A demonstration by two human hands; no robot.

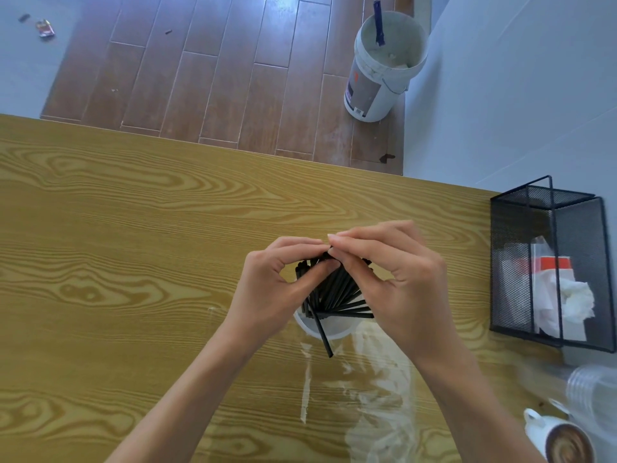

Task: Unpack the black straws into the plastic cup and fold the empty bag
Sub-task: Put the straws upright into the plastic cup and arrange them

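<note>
A bunch of black straws [337, 292] stands fanned out in a clear plastic cup [325, 329] on the wooden table [133, 245]. One straw leans out toward me over the cup's rim. My left hand [277, 289] and my right hand [397, 282] meet above the cup, fingers curled around the tops of the straws, fingertips touching. The empty clear plastic bag [374, 396] lies crumpled flat on the table just in front of the cup, between my forearms.
A black mesh bin [547, 262] holding tissue and packaging sits at the table's right edge. A stack of clear cups [591, 389] and a coffee-print mug [561, 439] lie at the near right. A white bucket [384, 65] stands on the floor beyond the table.
</note>
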